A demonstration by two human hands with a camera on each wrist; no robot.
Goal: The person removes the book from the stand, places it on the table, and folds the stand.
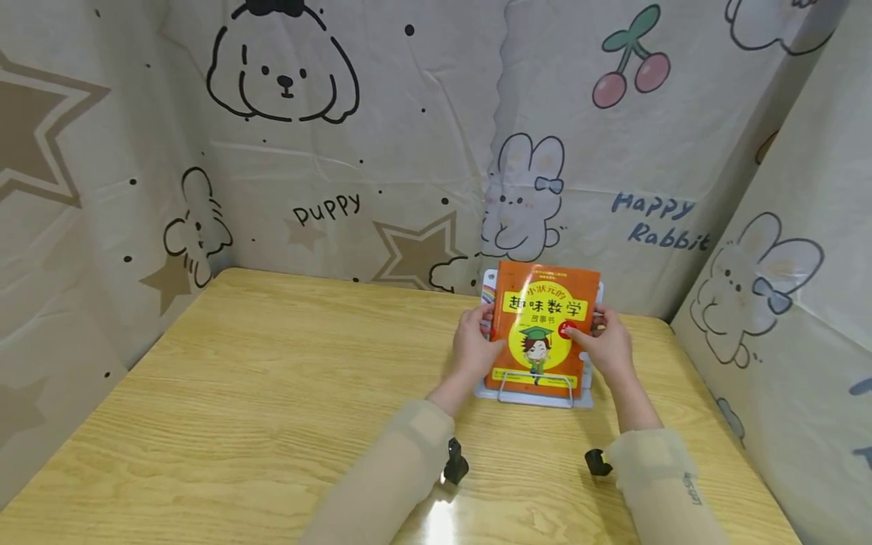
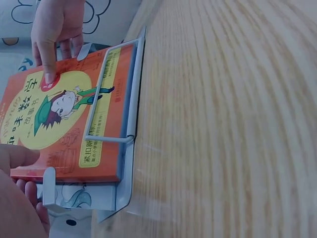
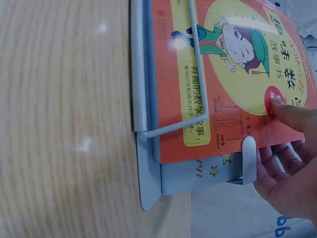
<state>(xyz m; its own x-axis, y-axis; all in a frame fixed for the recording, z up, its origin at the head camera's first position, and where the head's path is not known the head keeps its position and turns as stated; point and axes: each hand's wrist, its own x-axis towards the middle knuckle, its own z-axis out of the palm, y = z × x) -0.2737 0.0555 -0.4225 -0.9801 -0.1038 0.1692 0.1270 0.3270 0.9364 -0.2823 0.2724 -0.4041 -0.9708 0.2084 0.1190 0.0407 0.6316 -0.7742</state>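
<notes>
Orange book (image 1: 545, 331) rests in a white stand (image 3: 150, 178) at the person's twelve o'clock; the stand's wire bar (image 3: 176, 126), toward six, presumably stops forward slipping. Left hand (image 1: 473, 348) at nine and right hand (image 1: 613, 348) at three grip its opposite edges, likely for even support.

Right of centre: one left hand (image 1: 477, 347), one right hand (image 1: 609, 347), one orange book (image 1: 541, 333), one book stand (image 3: 140, 89). Lower frame: two sleeves (image 1: 388, 469) (image 1: 664, 477), two black devices (image 1: 455, 462) (image 1: 598, 462), one wooden table (image 1: 272, 378). Upper right: two printed cherries (image 1: 609, 90) (image 1: 652, 72).
</notes>
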